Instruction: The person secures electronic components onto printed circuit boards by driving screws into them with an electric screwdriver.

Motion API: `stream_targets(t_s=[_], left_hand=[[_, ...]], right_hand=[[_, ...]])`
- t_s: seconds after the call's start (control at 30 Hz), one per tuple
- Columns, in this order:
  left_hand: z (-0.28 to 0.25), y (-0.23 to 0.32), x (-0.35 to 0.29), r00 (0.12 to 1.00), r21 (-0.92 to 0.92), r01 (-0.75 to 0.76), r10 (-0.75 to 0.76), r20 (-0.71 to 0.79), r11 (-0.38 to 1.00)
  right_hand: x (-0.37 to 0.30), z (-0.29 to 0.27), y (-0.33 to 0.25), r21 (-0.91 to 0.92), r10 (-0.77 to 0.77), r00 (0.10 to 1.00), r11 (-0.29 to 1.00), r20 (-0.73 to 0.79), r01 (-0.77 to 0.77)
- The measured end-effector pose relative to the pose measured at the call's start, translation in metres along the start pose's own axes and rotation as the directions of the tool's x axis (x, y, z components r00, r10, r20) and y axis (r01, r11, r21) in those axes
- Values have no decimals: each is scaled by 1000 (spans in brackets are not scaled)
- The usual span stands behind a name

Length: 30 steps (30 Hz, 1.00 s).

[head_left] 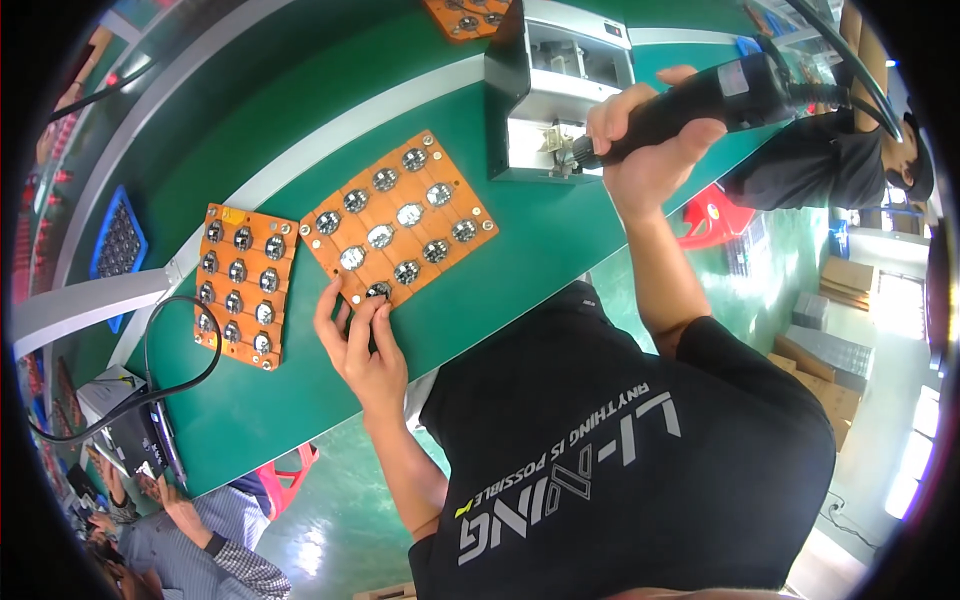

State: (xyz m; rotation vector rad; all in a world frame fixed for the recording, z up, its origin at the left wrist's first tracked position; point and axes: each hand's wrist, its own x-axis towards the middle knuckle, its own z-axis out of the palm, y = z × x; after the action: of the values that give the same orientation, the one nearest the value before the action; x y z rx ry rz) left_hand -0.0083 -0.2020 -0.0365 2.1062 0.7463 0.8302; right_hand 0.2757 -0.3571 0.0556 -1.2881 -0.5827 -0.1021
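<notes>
My right hand (650, 150) is wrapped round a black electric screwdriver (690, 110), tilted so its tip points into a screw feeder (570, 70) with a metal housing. Whether the tip touches a screw there is too small to tell. Toward the table's near edge, my left hand (365, 350) has its fingers apart. Its fingertips touch the near corner of an orange fixture plate (400, 210), beside a small round metal-and-black part (378, 290). Rows of such round parts sit in the plate. A second orange plate (245, 290) filled with similar parts lies to its left.
All this stands on a green table (330, 400). Another orange plate (465, 18) lies at the far side. A blue tray (118, 235) is beyond the pale rail at left. A black cable (150, 350) loops over the left plate's edge. Co-workers sit at left and right.
</notes>
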Motion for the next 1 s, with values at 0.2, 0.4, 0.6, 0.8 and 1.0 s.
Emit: stream_targets(t_s=[0.2, 0.4, 0.6, 0.8, 1.0], left_hand=[[-2, 6, 4, 999, -72, 21, -23, -26, 997], [0, 1, 3, 999, -94, 12, -17, -45, 995], [1, 0, 2, 998, -85, 9, -15, -63, 996], [-9, 9, 7, 995, 118, -95, 94, 16, 989], [-19, 22, 16, 977, 288, -157, 107, 183, 945]], right_hand=[[-5, 6, -4, 54, 127, 990, 990, 68, -131], [-54, 72, -3, 332, 181, 949, 906, 258, -263], [-80, 125, -1, 304, 154, 898, 906, 413, -295], [-83, 135, 1, 284, 157, 888, 911, 433, -299], [-84, 134, 5, 298, 167, 895, 904, 415, -307]])
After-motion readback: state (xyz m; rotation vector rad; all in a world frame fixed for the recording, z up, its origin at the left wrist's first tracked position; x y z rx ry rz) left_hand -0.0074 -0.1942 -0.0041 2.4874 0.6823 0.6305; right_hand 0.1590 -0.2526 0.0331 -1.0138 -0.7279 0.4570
